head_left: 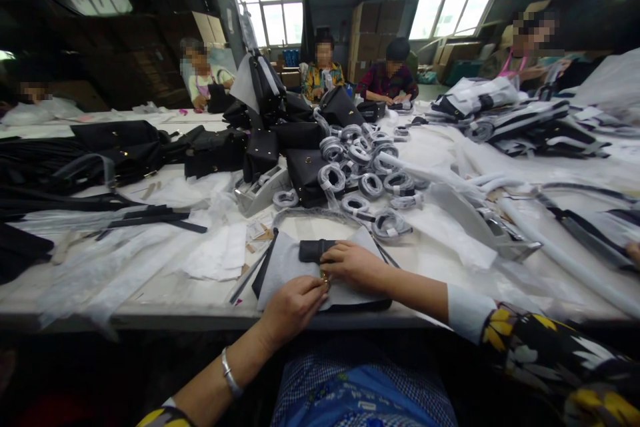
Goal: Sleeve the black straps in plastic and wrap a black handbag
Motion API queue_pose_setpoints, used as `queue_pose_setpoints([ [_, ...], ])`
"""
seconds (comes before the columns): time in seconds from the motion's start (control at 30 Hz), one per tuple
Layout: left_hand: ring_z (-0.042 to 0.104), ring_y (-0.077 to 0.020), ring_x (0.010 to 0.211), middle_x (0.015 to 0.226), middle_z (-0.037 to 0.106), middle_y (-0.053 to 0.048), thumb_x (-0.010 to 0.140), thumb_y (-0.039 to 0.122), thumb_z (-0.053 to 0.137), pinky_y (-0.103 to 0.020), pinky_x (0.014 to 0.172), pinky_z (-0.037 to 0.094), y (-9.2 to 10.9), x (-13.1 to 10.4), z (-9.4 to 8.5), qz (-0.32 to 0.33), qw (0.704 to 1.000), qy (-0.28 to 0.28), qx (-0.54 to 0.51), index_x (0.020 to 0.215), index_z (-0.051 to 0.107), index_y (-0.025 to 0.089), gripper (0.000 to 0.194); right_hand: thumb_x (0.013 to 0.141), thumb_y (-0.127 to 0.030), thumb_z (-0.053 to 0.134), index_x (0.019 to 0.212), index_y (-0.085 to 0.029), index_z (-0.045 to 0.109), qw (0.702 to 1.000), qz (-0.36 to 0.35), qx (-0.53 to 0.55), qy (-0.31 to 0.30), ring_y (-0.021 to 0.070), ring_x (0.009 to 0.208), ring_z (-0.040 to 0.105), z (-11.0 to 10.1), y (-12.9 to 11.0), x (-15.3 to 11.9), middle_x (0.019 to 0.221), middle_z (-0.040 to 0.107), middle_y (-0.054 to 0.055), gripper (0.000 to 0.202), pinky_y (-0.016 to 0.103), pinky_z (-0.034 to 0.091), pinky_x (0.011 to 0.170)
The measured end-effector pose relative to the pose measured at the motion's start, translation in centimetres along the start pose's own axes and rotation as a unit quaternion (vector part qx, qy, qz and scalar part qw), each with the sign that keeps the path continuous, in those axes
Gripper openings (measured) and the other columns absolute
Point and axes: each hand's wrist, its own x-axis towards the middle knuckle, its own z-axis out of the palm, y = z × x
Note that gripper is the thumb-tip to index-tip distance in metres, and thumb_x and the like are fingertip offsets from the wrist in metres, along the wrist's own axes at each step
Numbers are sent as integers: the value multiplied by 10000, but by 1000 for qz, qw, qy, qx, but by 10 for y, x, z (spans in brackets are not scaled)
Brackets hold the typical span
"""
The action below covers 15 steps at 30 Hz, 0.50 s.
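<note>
A black bag wrapped in pale grey sheet [285, 268] lies flat at the table's near edge. Across its middle is a short black strap piece [311, 251]. My left hand [295, 307] pinches a small gold-coloured metal clasp [325, 278] at the bag's centre. Right beside it, my right hand [356, 267] rests over the end of the black piece, fingers bent and pressed together at the clasp. What its fingertips grip is partly hidden.
Wrapped strap coils [370, 185] and black bags [305, 170] are heaped beyond my hands. Plastic sheets [135, 273] and black straps lie left; a grey holder [480, 220] stands right. Several people sit across the table, and another person's hand [633, 251] is at far right.
</note>
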Motion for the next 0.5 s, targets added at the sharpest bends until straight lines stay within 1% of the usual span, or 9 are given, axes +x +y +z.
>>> queue_pose_setpoints([
  [0.1,639,-186,941,1016,669,-83,945,197,471,-320,835,548,0,1,0,-14,1000,-11,-10,1149,623,183,255,934,-231,540,953,-187,686,999,-36,1,-22,176,941,572,-6,4,11,1019,678,61,154,294,441,801],
  [0.17,637,-187,953,1036,665,-84,942,184,467,-318,844,548,0,1,-1,-18,1000,-7,-12,1157,621,190,265,930,-230,550,883,-178,677,998,-55,-7,-37,166,906,556,-6,6,16,961,666,52,146,261,429,732],
  [0.27,637,-194,959,1040,664,-86,934,166,464,-322,847,549,1,1,0,-17,1000,3,-14,1134,631,190,261,930,-230,549,857,-170,656,996,-72,-25,-47,165,877,536,-4,8,20,920,646,46,143,256,418,707],
  [0.4,638,-190,958,1031,666,-82,932,157,463,-318,851,549,1,0,1,-15,1000,6,-26,1101,639,187,245,920,-199,555,890,-156,628,993,-88,-52,-58,182,838,514,0,5,20,904,625,55,90,276,400,661],
  [0.5,642,-189,939,1013,666,-80,931,156,465,-319,841,553,0,0,2,-16,1000,9,-25,1072,646,187,232,919,-193,555,908,-156,614,992,-87,-66,-60,188,829,511,5,3,19,906,613,57,70,280,387,642],
])
